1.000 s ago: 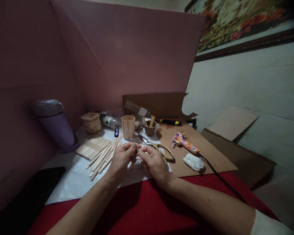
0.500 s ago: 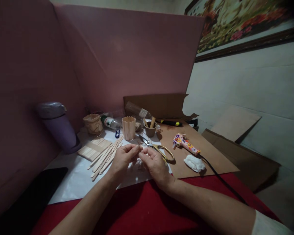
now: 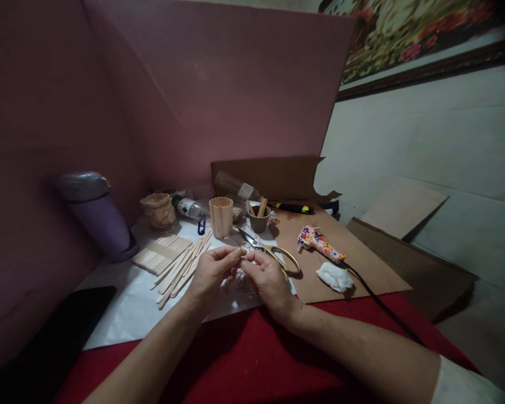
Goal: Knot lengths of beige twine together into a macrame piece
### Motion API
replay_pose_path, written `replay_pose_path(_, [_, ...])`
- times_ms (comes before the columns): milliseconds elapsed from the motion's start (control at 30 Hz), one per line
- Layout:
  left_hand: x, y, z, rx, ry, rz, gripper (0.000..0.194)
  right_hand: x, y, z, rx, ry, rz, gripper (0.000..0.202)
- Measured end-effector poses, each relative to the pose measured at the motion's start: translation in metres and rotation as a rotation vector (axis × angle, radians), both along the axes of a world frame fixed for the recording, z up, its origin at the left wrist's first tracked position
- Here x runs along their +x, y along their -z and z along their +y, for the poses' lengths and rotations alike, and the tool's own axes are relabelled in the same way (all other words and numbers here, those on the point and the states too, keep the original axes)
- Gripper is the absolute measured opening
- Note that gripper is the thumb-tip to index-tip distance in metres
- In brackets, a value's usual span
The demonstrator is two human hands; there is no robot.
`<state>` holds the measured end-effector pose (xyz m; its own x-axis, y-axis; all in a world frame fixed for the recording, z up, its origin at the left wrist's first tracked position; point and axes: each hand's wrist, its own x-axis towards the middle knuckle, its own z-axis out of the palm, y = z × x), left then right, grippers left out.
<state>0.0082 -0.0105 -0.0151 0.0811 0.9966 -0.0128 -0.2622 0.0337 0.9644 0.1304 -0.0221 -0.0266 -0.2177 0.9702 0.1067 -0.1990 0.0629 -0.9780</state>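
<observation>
A small, indistinct piece is being pinched between the left hand (image 3: 212,273) and right hand (image 3: 268,280), beside gold-handled scissors (image 3: 273,253).

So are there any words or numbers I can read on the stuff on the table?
No text can be read anywhere.
The label on the clear plastic bottle lying on its side: red and green print, too small and blurred to read.
The pale tag on the clear packet by the brown cardboard sheet: too blurred to read.
The flowery-patterned glue gun: a pattern only, no letters.
</observation>
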Motion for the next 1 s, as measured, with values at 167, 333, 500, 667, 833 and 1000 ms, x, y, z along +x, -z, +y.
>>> replay_pose_path(167, [-0.0009,0.0030,0.0024,0.045,0.009,0.025,0.033,0.0007,0.0020,0.0014,0.015,0.041,-0.028,0.021])
replay_pose_path(333, [-0.0013,0.0019,0.0020,0.008,0.020,-0.044,0.034,0.0011,0.0036,0.0026,0.041,0.043,-0.033,0.021])
replay_pose_path(500, [-0.0008,-0.0029,-0.0012,-0.036,0.059,-0.124,0.027,0.0014,0.0032,0.0024,0.040,0.057,-0.001,0.026])
replay_pose_path(667, [0.0019,-0.0041,-0.0024,-0.119,0.052,-0.188,0.026,0.0022,0.0028,0.0019,0.062,0.071,-0.024,0.027])
replay_pose_path(833, [0.0030,-0.0021,-0.0018,-0.128,0.066,-0.220,0.023,0.0012,0.0017,0.0009,0.039,0.053,-0.026,0.026])
replay_pose_path(1000, [0.0010,-0.0003,0.0003,-0.094,0.058,-0.195,0.021,-0.0001,0.0019,0.0023,0.060,0.023,-0.022,0.021])
